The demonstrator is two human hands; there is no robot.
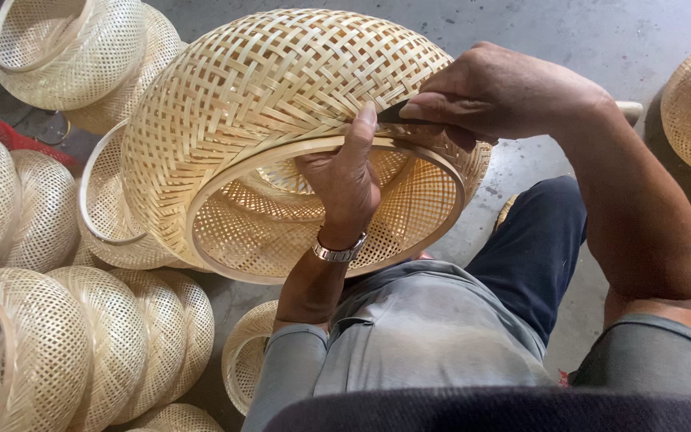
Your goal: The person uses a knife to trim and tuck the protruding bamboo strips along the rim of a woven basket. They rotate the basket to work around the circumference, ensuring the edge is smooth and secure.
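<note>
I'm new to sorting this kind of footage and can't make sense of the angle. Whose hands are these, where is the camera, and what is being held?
The one picture comes from a camera worn on a person's head, looking down at their own lap and hands. The left hand, with a wristwatch, reaches inside a round woven bamboo basket and steadies its rim. The right hand presses a dark tool against the rim from outside; what kind of tool is hard to tell. More woven baskets lie around on the concrete floor.
</note>
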